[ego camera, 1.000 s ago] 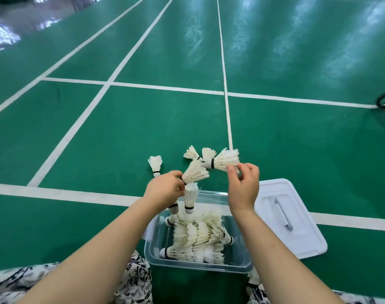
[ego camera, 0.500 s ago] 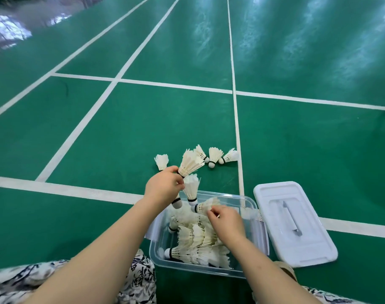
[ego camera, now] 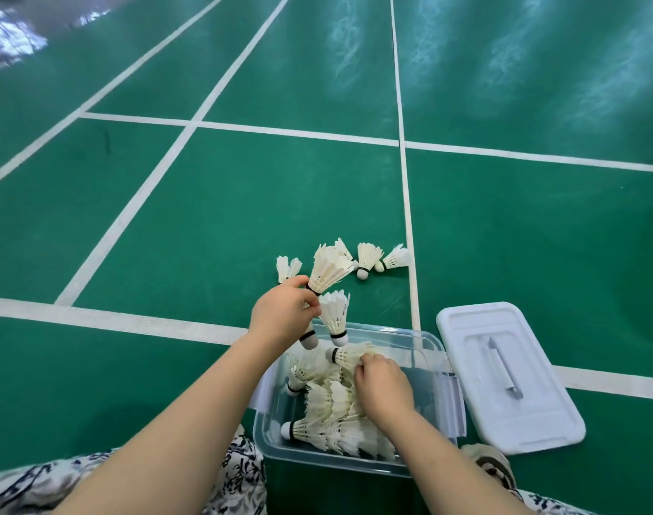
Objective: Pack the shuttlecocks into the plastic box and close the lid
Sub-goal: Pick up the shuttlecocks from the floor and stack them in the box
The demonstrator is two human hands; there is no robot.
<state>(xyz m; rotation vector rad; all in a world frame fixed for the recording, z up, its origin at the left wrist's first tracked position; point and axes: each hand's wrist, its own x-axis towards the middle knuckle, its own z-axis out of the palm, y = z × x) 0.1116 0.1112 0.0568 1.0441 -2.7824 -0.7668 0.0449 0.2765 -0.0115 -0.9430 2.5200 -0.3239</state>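
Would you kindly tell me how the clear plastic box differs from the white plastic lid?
The clear plastic box is transparent; the white plastic lid is opaque. The box is deep and holds white feather shuttlecocks; the lid is flat with a grey handle. Both rest on the green floor.

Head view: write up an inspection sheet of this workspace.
Surface: green court floor with white lines.
Job's things: clear box open and partly filled with packed shuttlecocks. The lid lies flat on the floor to the right of the box. Several loose shuttlecocks lie beyond the box.
Clutter: nothing seen.
Grippers: the left hand grips a bunch above the box's far left corner. The right hand is inside the box and pinches the feathers of one shuttlecock.
Cables: nothing seen.
Surroundings: patterned clothing and a shoe at the near edge.
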